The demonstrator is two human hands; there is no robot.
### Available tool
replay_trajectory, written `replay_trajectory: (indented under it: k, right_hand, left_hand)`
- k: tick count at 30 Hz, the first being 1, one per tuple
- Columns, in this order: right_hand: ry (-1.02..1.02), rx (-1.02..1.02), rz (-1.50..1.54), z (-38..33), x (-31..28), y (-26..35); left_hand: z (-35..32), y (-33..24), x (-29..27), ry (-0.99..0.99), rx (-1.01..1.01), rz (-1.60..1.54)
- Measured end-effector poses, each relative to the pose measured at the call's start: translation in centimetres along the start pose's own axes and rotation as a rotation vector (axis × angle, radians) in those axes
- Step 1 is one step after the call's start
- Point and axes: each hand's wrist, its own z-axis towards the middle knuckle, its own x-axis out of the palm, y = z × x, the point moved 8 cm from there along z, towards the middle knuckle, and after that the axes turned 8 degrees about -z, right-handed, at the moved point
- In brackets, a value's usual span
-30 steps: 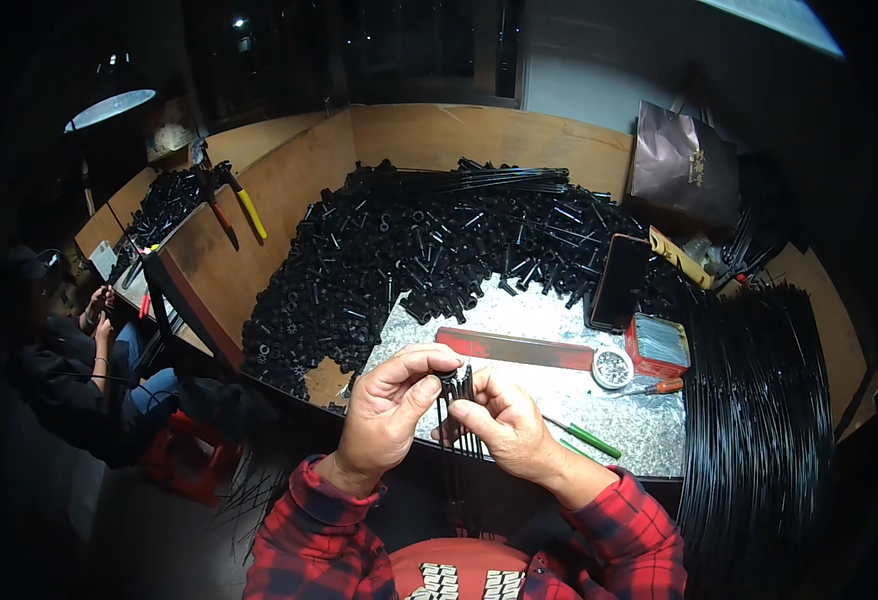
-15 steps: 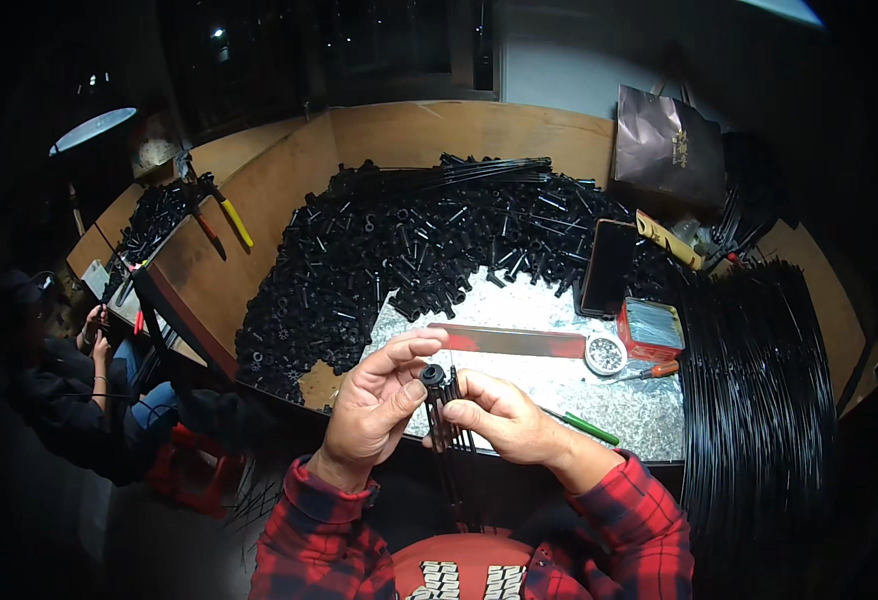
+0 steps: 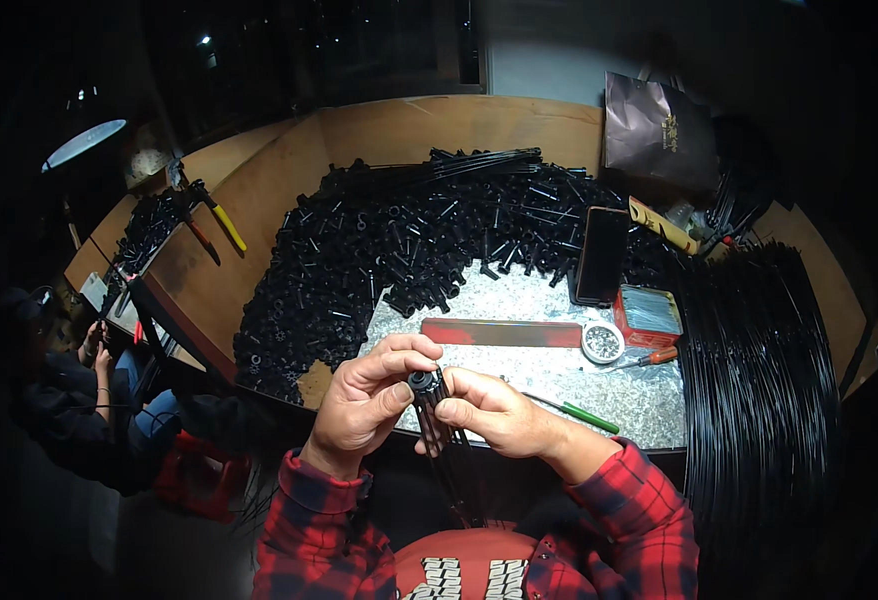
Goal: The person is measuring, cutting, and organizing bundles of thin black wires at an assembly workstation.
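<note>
Just beyond my torso, both hands are at a black hub [image 3: 423, 381] with thin black ribs hanging from it, like part of an umbrella frame. My left hand [image 3: 358, 412] closes on the hub from the left, thumb against its side and fingers curled over its far side. From the right, my right hand [image 3: 499, 415] pinches at the hub's edge, where the ribs meet it. The ribs [image 3: 446, 470] run down toward my lap. The fingertips hide the small details between them.
A large pile of black tubular parts [image 3: 359, 250] covers the table's back and left. Long black rods [image 3: 754, 380] hang over the right. Nearby are a flat red-black bar [image 3: 499, 333], a round dish [image 3: 602, 343], a phone [image 3: 601, 255] and a green-handled tool [image 3: 589, 417]. A co-worker [image 3: 74, 410] sits left.
The fingers of my left hand have come down over the hub, and my right fingers are closer to its top. The whole view has shifted slightly.
</note>
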Motion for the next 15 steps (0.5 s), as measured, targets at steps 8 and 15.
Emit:
replay_trajectory:
  k: [8, 15]
  right_hand:
    - [-0.178, -0.035, 0.046, -0.10, -0.60, -0.08]
    - [-0.051, 0.006, 0.102, -0.10, 0.12, 0.46]
  left_hand:
    - [-0.14, 0.44, -0.14, -0.074, 0.050, -0.029]
    - [-0.08, 0.68, 0.35, 0.018, 0.007, -0.093]
